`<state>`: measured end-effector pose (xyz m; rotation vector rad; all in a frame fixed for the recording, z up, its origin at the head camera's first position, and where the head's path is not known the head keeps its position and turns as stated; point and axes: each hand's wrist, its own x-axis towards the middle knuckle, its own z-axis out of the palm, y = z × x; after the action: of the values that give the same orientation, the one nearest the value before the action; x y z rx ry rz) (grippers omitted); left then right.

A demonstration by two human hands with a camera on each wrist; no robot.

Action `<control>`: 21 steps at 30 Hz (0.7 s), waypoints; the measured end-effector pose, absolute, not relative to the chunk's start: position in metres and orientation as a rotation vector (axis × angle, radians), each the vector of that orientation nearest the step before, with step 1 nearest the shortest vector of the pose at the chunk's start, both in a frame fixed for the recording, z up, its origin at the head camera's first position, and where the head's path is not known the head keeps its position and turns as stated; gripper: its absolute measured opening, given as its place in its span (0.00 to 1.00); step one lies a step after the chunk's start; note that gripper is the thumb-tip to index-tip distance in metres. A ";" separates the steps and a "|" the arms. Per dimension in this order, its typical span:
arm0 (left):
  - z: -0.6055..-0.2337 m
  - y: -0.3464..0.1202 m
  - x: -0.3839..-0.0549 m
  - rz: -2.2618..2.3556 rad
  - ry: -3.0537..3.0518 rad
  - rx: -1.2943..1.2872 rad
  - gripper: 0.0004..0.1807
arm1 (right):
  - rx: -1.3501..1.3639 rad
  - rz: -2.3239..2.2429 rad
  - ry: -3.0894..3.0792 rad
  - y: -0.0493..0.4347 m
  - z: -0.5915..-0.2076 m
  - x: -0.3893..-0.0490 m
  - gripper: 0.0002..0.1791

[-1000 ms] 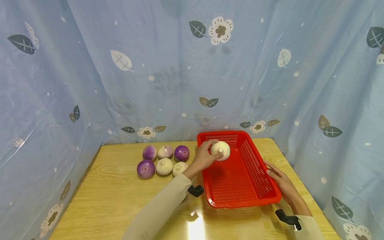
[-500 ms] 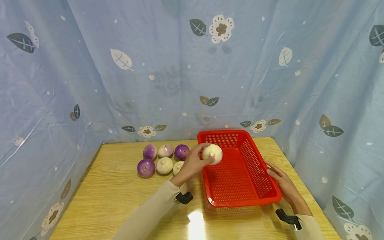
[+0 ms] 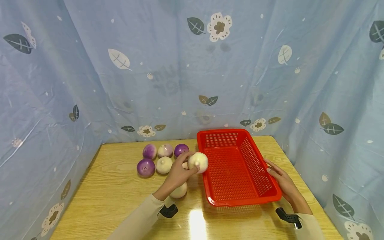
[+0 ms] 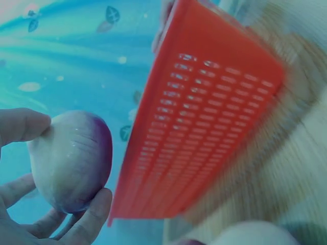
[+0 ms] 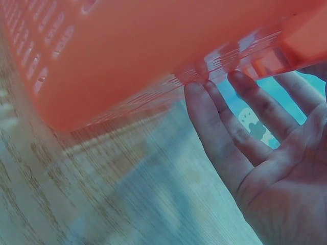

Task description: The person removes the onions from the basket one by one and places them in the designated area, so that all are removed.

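My left hand (image 3: 179, 174) holds a purple-and-white turnip (image 3: 198, 162) between thumb and fingers, pale nubbed end facing me, just over the left rim of the red basket (image 3: 229, 201). In the left wrist view the turnip (image 4: 71, 161) shows a purple side turned toward the basket's slotted wall (image 4: 204, 102). My right hand (image 3: 283, 181) touches the basket's right side with fairly straight fingers. The right wrist view shows its fingertips (image 5: 237, 79) against the outer wall, beneath the rim.
Left of the basket, several more turnips lie on the wooden table (image 3: 114, 200), including a purple one (image 3: 146, 167) and a pale one (image 3: 164, 165). Another pale turnip (image 3: 179, 191) lies partly behind my left wrist. A blue patterned curtain (image 3: 168, 66) encloses the back and sides.
My left hand has drawn the turnip leftward and toward me, from above the basket's inside to its left rim. The right hand and basket have stayed in place.
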<state>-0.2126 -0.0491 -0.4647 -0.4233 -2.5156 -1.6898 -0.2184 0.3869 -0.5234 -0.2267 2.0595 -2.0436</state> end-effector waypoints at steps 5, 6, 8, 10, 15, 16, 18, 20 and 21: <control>-0.472 -0.064 -0.204 -1.708 -2.498 -0.349 0.30 | -0.241 -2.050 2.054 0.388 -0.524 -0.219 0.33; -0.473 -0.066 -0.203 -1.711 -2.499 -0.333 0.29 | -0.248 -2.052 2.050 0.388 -0.524 -0.219 0.33; -0.475 -0.072 -0.199 -1.711 -2.509 -0.298 0.28 | -0.255 -2.056 2.046 0.388 -0.524 -0.218 0.33; -0.478 -0.077 -0.197 -1.710 -2.519 -0.271 0.29 | -0.256 -2.061 2.043 0.387 -0.524 -0.218 0.33; -0.484 -0.089 -0.190 -1.726 -2.507 -0.225 0.31 | -0.243 -2.064 2.044 0.387 -0.523 -0.218 0.33; -0.485 -0.091 -0.189 -1.733 -2.502 -0.216 0.31 | -0.244 -2.065 2.040 0.387 -0.523 -0.218 0.33; -0.486 -0.095 -0.186 -1.746 -2.498 -0.189 0.31 | -0.246 -2.069 2.037 0.387 -0.523 -0.218 0.33; -0.487 -0.099 -0.184 -1.755 -2.497 -0.169 0.31 | -0.255 -2.078 2.023 0.388 -0.523 -0.218 0.32; -0.488 -0.102 -0.183 -1.759 -2.498 -0.151 0.31 | -0.260 -2.083 2.015 0.388 -0.523 -0.218 0.32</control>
<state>-0.1829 -0.1019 -0.4883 -0.1513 -2.4983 -1.7591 -0.2184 0.3878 -0.5228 -0.2596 2.0152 -2.0832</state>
